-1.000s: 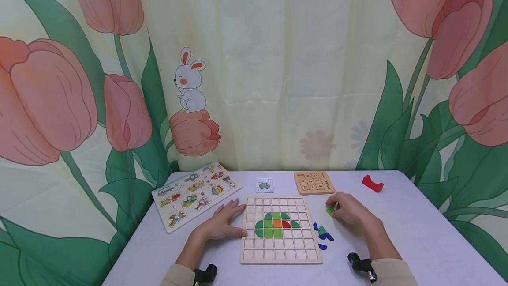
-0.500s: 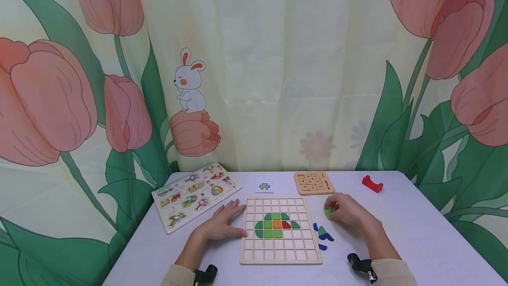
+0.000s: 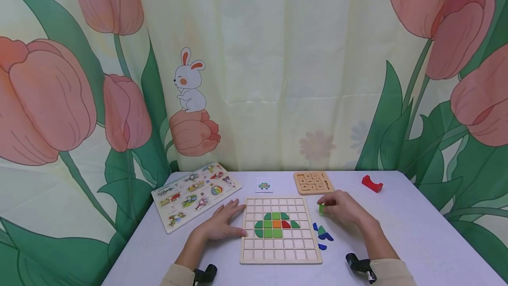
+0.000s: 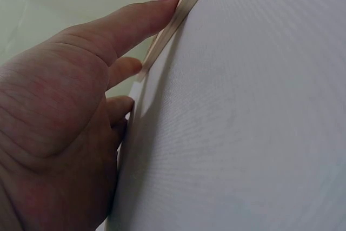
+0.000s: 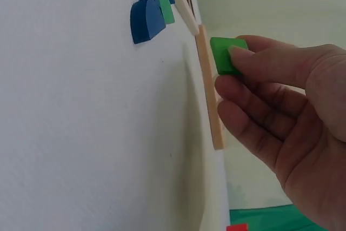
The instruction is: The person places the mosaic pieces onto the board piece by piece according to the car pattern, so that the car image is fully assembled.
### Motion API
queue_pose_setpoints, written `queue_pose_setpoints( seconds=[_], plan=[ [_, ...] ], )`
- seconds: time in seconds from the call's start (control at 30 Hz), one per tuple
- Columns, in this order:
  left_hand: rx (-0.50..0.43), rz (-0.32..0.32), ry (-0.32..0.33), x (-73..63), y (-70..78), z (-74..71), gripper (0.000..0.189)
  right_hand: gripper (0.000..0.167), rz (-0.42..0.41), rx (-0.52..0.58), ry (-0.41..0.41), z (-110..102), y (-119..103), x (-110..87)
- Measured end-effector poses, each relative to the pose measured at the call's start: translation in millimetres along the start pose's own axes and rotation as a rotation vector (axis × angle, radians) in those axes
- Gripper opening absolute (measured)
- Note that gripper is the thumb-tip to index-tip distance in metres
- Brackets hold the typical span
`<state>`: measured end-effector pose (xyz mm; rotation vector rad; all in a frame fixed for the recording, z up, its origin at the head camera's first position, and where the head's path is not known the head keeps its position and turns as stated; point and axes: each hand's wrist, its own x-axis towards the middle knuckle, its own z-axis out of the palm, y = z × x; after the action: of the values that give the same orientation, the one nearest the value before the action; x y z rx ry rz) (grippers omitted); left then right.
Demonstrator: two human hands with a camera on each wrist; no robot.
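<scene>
Between thumb and fingers, my right hand (image 3: pixel 344 208) pinches a light green square tile (image 5: pixel 223 55), lifted just right of the wooden grid board (image 3: pixel 281 250). On the board lie green square tiles (image 3: pixel 268 233), dark green rounded tiles, an orange square (image 3: pixel 277 224) and a red rounded tile (image 3: pixel 286 224). My left hand (image 3: pixel 221 223) rests at the board's left edge with fingers spread, thumb and fingertips touching the rim, as the left wrist view shows. Several blue rounded pieces (image 3: pixel 326 236) and a green piece (image 3: pixel 321 230) lie beside the board, nearest my right hand.
A picture puzzle board (image 3: pixel 196 195) lies tilted at the left. Behind the grid board are a small pattern card (image 3: pixel 264 185) and a wooden number puzzle (image 3: pixel 314 183). A red curved piece (image 3: pixel 372 183) sits at the back right. A printed curtain (image 3: pixel 254 69) hangs behind the table.
My right hand has lifted the green square tile and moved a little left toward the board, turning the tile more upright. My left hand has stayed at the board's edge.
</scene>
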<state>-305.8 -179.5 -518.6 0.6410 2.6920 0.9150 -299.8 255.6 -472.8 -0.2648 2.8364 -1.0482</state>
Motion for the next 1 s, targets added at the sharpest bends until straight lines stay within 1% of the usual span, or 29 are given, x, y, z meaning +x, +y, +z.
queue_pose_setpoints(
  seconds=[0.13, 0.3, 0.43, 0.57, 0.7, 0.8, 1.0],
  plan=[
    [-0.001, -0.005, 0.0, -0.2, 0.2, -0.6, 0.096, 0.027, -0.044, 0.044, 0.015, 2, -10, 1.3],
    [0.002, -0.013, 0.001, -0.3, -0.5, -0.6, 0.096, 0.026, -0.052, 0.114, 0.008, 8, -23, 1.9],
    [0.006, -0.004, 0.003, 0.4, -2.0, -0.1, 0.095, 0.024, -0.114, 0.14, -0.014, 12, -32, 1.9],
    [0.004, 0.003, 0.005, 0.3, -0.8, -0.1, 0.095, 0.022, -0.187, 0.153, -0.041, 16, -41, 1.9],
    [0.004, -0.001, 0.004, 0.3, 0.3, 0.4, 0.095, 0.02, -0.234, 0.157, -0.069, 21, -48, 2.1],
    [0.007, 0.0, 0.004, 0.5, -0.1, 0.9, 0.095, 0.021, -0.256, 0.159, -0.086, 25, -51, 2.0],
    [0.008, 0.005, 0.004, -0.3, 0.2, 0.6, 0.096, 0.021, -0.283, 0.124, -0.091, 34, -56, 2.0]
  ],
)
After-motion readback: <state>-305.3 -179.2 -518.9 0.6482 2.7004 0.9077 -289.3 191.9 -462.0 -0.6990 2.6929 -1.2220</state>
